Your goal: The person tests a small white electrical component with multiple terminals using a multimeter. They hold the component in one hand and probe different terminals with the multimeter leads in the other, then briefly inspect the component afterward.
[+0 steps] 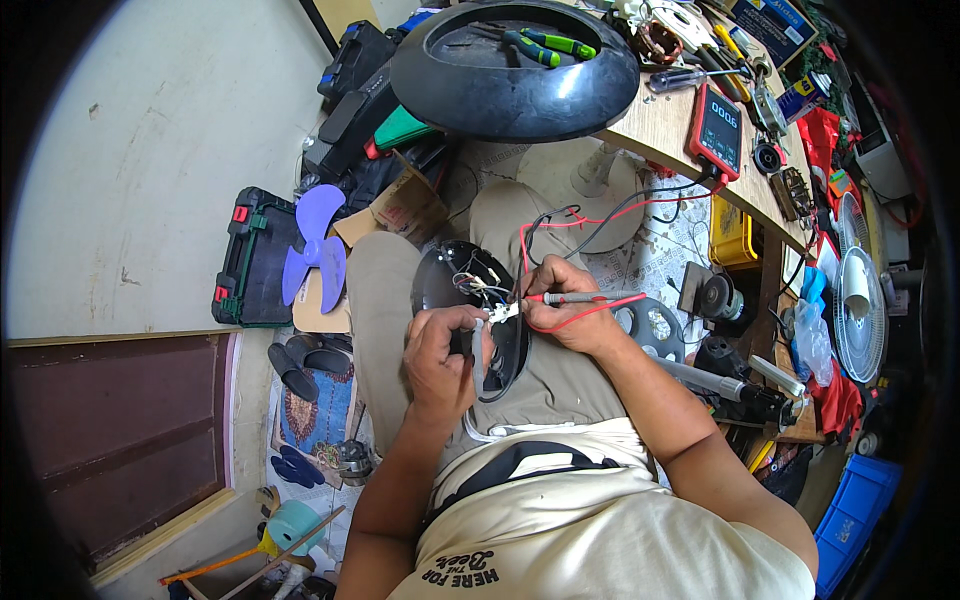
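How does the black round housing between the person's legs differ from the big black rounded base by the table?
The housing has wires coming out of it; the base has green-handled pliers lying in its hollow.
The left hand and right hand are at the housing; neither touches the base.
The housing looks smaller in this view than the base.
Both are black with rounded outlines.

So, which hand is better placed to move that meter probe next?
Probably the right: the right hand holds the probe near the white connector, while the left hand is at the connector's other side.
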